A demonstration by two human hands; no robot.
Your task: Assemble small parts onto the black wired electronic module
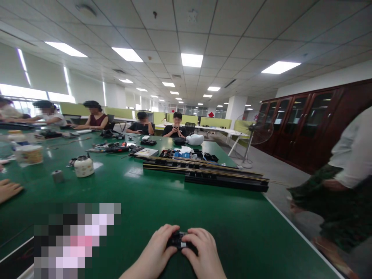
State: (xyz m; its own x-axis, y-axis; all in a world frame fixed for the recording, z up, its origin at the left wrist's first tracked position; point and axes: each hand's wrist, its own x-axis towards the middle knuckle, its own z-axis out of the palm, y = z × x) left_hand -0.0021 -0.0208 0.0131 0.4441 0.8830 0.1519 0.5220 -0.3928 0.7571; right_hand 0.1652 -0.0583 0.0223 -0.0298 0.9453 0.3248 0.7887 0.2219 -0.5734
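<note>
Near the front edge of the green table [128, 217], a small dark part [176, 241] with a light patch on it lies between my two hands. My left hand [159, 248] grips it from the left, thumb below and fingers above. From the right, my right hand [202, 248] closes on the same part with bent fingers. Most of the part is hidden under the fingertips, so its exact kind cannot be made out.
Long black rails with thin brass-coloured rods [203, 172] lie across the table ahead. A white jar [84, 166], a grey metal cylinder [57, 176] and a tub [30, 154] stand left. Another person's hand [10, 190] rests at far left. A person [343, 174] passes on the right.
</note>
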